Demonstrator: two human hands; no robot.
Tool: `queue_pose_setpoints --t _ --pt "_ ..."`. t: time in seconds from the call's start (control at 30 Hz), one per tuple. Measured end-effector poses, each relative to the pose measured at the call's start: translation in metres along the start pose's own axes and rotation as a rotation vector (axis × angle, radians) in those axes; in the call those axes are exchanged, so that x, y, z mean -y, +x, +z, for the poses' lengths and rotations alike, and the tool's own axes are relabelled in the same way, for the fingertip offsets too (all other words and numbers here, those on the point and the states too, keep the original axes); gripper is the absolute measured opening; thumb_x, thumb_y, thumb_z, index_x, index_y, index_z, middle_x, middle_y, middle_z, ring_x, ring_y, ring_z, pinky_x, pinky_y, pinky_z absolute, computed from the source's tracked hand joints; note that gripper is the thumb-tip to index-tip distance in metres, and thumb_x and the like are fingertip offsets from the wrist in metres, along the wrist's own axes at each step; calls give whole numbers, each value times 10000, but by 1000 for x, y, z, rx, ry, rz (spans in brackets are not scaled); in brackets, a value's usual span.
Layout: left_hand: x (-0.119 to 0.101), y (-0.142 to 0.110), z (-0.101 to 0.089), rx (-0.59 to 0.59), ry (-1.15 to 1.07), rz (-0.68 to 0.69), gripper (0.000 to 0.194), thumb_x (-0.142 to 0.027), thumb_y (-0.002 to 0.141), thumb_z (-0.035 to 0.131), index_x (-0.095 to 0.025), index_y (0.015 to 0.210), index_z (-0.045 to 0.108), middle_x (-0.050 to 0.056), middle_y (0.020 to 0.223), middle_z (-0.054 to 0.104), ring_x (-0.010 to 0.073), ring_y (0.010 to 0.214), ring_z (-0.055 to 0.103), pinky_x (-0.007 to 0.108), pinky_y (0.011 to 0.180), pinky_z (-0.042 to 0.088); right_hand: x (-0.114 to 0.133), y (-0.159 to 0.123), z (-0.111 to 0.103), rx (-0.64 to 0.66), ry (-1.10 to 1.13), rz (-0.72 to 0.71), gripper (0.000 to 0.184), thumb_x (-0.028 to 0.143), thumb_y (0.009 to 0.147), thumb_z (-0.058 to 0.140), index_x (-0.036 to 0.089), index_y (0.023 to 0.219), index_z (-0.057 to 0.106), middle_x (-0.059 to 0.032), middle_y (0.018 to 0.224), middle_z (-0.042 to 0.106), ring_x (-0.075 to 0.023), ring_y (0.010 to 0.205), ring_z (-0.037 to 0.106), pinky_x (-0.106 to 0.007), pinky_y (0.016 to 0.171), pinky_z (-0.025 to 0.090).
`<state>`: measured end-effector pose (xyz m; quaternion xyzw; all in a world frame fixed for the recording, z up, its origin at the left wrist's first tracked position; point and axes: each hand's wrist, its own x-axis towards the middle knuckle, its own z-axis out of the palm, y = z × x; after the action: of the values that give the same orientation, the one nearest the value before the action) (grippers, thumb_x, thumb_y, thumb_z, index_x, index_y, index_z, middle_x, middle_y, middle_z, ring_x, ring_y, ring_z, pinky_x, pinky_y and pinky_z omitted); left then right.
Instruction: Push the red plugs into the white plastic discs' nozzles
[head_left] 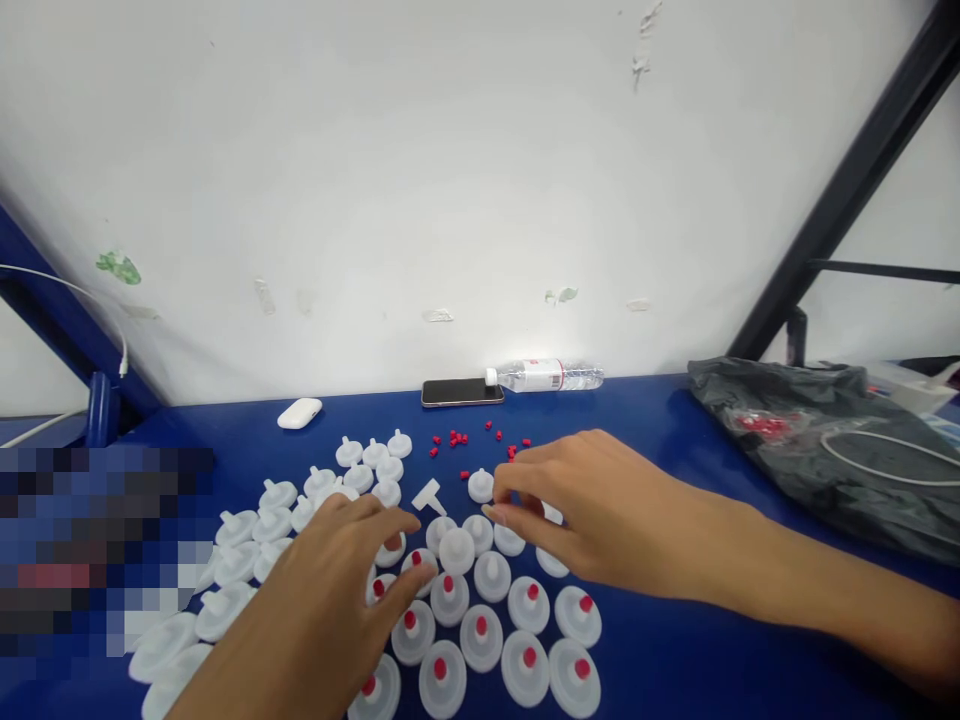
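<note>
My left hand [360, 580] hovers over the white plastic discs with its thumb and index finger apart, nothing seen between them. Just beneath those fingertips is a disc with a red cap on its spout [420, 570]. My right hand [592, 505] is bent into a pinch above the rear discs, near an uncapped disc [480, 486]; whatever its fingertips hold is hidden. Between the hands lie uncapped discs [492, 577], and nearer to me are several red-capped discs [481, 636]. Loose red caps [454, 438] are scattered behind.
More uncapped discs [236, 562] crowd the left of the blue table [645, 440]. A small white T-shaped piece [429, 495] lies mid-table. Along the wall are a white earbud case [300, 413], a phone [461, 392] and a water bottle [544, 375]. A black plastic bag [795, 470] covers the right.
</note>
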<state>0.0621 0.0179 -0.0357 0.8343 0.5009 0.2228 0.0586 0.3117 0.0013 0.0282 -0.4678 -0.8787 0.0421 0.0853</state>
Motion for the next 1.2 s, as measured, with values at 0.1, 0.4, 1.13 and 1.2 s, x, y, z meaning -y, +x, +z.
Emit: queue_pose_setpoints --t 0.1,0.4,1.13,1.2 --pt "-2 2 1 116 28 -12 197 -287 890 582 -280 800 757 12 823 741 277 848 659 393 732 490 2 0 1 3 34 -5 171 316 1029 552 232 945 675 37 790 694 -138 617 587 -283 541 289" --pt "-23 -1 -25 -203 -146 131 141 -455 945 615 -346 937 704 -48 891 713 168 764 662 253 741 538 7 0 18 -43 126 -138 374 547 1011 576 290 1283 588 4 1079 681 -161 700 613 -296 578 354" --pt "-41 5 -22 -71 -605 -130 282 -451 731 850 -338 979 779 -58 829 775 168 692 715 227 563 572 11 0 17 -262 480 -82 362 401 1057 492 196 759 496 72 623 477 -78 543 377 -255 537 273" --pt "-47 3 -20 -124 -509 -93 243 -440 734 846 -349 949 777 -74 794 755 154 649 678 234 554 542 10 2 19 -261 395 -75 406 373 1039 511 195 687 412 78 580 404 -74 513 290 -272 522 226"
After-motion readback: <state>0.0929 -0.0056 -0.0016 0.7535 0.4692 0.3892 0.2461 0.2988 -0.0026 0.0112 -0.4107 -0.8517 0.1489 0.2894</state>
